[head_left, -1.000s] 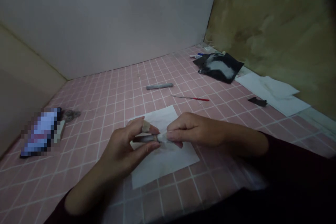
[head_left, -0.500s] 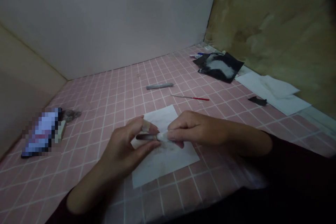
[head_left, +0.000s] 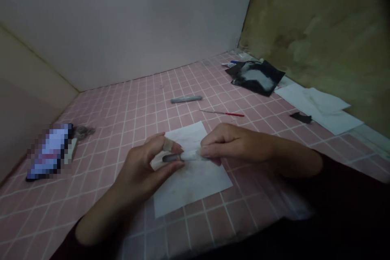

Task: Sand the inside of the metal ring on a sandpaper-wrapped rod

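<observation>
Well, the person's left hand (head_left: pixel 140 169) is closing in a pinch around a small dark-tipped cylinder (head_left: pixel 172 158), with a beige plaster (head_left: pixel 167 144) wrapped around one finger. The right hand (head_left: pixel 236 145) is almost closed as well, its fingertips (head_left: pixel 207 151) gripping a white tissue wrap (head_left: pixel 191 155) that is covering the cylinder's other end. Together the hands are holding the piece just above a sheet of white paper (head_left: pixel 195 191), which is lying on a pink grid-patterned surface (head_left: pixel 100 183). Dark sleeves (head_left: pixel 344 195) are covering the forearms near the bottom edge of the view.

Farther out, a grey stick (head_left: pixel 186 99) and a thin red-handled tool (head_left: pixel 227 113) are lying on the pink surface beyond the paper. To the left, a pixelated object (head_left: pixel 50 152) is resting beside a small beige block (head_left: pixel 72 150) and a grey tangle (head_left: pixel 83 131). To the right, a small dark scrap (head_left: pixel 300 118) is sitting near overlapping white sheets (head_left: pixel 319 107). In the far corner, a black sheet smeared with white (head_left: pixel 257 78) is lying beside a blue-capped item (head_left: pixel 233 62), where a white wall (head_left: pixel 122 20) is meeting an olive-stained board (head_left: pixel 313 20).
</observation>
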Available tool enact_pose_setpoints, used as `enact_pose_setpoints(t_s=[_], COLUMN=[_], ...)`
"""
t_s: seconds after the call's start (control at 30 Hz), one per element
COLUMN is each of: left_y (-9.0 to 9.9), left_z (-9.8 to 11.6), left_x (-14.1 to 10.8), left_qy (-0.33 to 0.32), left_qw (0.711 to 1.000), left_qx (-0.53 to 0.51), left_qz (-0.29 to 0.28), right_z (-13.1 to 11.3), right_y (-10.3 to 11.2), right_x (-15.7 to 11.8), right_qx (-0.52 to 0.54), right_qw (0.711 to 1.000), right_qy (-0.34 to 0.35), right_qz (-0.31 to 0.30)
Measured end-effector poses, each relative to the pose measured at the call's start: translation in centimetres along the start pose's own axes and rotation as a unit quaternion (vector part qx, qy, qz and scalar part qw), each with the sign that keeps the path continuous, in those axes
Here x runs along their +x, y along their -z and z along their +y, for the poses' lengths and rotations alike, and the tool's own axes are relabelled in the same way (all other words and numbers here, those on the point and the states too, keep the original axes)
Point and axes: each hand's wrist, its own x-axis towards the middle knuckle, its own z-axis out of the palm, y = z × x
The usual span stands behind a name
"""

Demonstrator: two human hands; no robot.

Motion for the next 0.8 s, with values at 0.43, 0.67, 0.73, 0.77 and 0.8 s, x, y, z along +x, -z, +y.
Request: enact_pose_setpoints(t_s=[0.43, 0.67, 0.73, 0.77, 0.8], left_y=[0.04, 0.04, 0.08, 0.05, 0.01], left_z=[0.24, 0.17, 0.2, 0.3, 0.41], left_x=[0.17, 0.03, 0.0, 0.01, 0.02], left_qy=[0.002, 0.0, 0.007, 0.005, 0.001], left_qw=[1.0, 1.0, 1.0, 1.0, 1.0], left_qx=[0.006, 0.007, 0.008, 0.005, -0.001], left_qz=[0.016, 0.006, 0.016, 0.01, -0.002], right_z=[-0.22, 0.03, -0.1, -0.15, -0.18], right_y=[-0.05, 0.16, 0.2, 0.13, 0.04], right_x=[0.04, -0.09, -0.19, -0.19, -0.17], right_qx=[-0.012, -0.017, -0.018, -0.015, -0.012], right_qw=[1.0, 1.0, 1.0, 1.0, 1.0], right_qy=[-0.004, 0.005, 0.008, 0.007, 0.004], right_qz=[0.01, -0.009, -0.001, -0.002, -0.006])
